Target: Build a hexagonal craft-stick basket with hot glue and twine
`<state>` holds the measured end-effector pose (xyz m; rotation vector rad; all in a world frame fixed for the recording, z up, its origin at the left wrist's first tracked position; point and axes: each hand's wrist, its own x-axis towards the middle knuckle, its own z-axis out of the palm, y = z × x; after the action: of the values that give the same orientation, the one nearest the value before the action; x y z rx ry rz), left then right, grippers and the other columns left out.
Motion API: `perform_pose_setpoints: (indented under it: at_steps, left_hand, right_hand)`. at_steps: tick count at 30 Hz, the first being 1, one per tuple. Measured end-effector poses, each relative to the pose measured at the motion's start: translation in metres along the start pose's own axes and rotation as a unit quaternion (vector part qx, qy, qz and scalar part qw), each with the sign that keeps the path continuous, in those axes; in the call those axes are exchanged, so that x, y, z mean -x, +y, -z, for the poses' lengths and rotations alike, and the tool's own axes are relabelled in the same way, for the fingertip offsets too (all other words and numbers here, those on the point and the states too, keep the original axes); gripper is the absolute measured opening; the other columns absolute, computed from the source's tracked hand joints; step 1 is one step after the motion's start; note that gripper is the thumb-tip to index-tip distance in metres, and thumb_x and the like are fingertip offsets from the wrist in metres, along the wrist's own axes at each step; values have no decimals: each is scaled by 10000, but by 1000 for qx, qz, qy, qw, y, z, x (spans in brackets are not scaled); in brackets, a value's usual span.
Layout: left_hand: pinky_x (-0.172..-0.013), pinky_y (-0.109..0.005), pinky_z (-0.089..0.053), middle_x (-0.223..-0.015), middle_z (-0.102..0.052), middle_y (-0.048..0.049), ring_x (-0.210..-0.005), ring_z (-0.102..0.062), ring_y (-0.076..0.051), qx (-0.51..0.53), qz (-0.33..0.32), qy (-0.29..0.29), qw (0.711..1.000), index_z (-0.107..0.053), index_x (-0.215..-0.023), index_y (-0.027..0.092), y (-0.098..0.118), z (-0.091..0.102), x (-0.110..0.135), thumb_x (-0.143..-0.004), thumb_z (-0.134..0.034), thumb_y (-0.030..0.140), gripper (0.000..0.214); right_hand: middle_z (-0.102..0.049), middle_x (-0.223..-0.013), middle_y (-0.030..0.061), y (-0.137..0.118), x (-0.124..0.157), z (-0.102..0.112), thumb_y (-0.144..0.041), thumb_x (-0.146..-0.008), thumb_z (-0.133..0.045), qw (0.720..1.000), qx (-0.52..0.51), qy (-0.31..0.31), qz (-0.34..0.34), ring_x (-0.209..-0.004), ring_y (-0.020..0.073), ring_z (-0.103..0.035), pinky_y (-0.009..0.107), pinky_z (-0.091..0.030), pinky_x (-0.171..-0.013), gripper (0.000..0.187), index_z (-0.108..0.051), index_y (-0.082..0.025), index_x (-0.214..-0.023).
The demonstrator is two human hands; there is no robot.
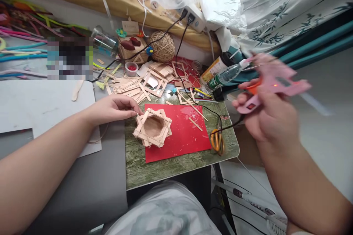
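Observation:
A star-shaped bowl of stacked craft sticks [141,132] rests on a red sheet [187,136]. My left hand [117,108] pinches its far left corner between thumb and fingertips. Off to the right, past the table's edge, my right hand [271,117] grips a pink hot glue gun [275,77] in the air, its fingers wrapped round the handle. A clear glue stick [316,103] pokes out of the gun's rear, and an orange light glows on its side. The gun's nozzle is slightly blurred. One loose craft stick [195,124] lies on the red sheet.
Piled craft sticks [127,87] and stick frames lie behind the bowl. Orange-handled scissors [217,142] sit at the right table edge, near the gun's black cord [228,127]. A plastic bottle [224,77] leans at the back right; a twine ball [162,46] is farther back.

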<state>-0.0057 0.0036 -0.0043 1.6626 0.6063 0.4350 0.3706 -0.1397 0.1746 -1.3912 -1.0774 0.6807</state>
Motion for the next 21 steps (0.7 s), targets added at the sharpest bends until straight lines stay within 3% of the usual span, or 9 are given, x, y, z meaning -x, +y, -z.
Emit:
perform_pose_setpoints:
  at_steps: [3, 5, 8, 11, 16, 21]
  left_hand:
    - [-880, -288, -649, -1037, -822, -95, -971, -778, -222, 5, -3, 1, 1000, -801, -992, 195, 1, 0, 1, -869, -803, 536, 362]
    - [-893, -296, -648, -1033, -821, -97, -971, -777, -220, 5, -8, 0, 1000, -798, -989, 191, 2, 0, 2, -885, -791, 522, 347]
    - [-884, -292, -651, -1029, -822, -99, -961, -777, -214, 5, -12, -6, 1000, -794, -996, 187, 2, 0, 2, -905, -774, 509, 335]
    - [-875, -299, -655, -1035, -820, -105, -955, -776, -217, 2, -10, -7, 1000, -794, -1004, 185, 1, 0, 1, -909, -769, 514, 343]
    - [-881, -277, -642, -1055, -816, -93, -969, -769, -206, 4, -6, -12, 1000, -789, -989, 197, 1, 0, 0, -910, -780, 486, 300]
    - [-863, -251, -626, -1027, -810, -90, -954, -761, -195, -3, -13, -7, 1000, -787, -978, 196, 3, 0, -1, -916, -777, 465, 275]
  right_hand:
    - [-734, -1006, 32, 33, 1, -5, -439, -822, -833, 988, 58, -94, -105, -640, 137, -608, 292, -495, -553, 334, -733, -239, -1070]
    - [-771, -980, 69, 58, 11, -1, -454, -836, -810, 971, 129, -143, -138, -639, 158, -634, 292, -496, -531, 334, -763, -201, -1050]
    - [-812, -995, 71, 95, 33, 8, -425, -839, -798, 939, 243, -181, -165, -826, 242, -738, 362, -608, -724, 360, -799, -233, -1144]
    - [-821, -951, 58, 126, 48, 14, -484, -885, -730, 922, 291, -178, -184, -890, 272, -766, 407, -626, -814, 363, -814, -219, -1119]
    - [-825, -1046, 61, 163, 59, 9, -546, -902, -715, 922, 309, -169, -162, -1000, 320, -763, 490, -610, -930, 336, -826, -258, -1035]
    - [-736, -1290, 83, 175, 71, -5, -509, -948, -671, 932, 317, -161, -70, -1264, 335, -656, 502, -489, -1157, 357, -760, -286, -1212]
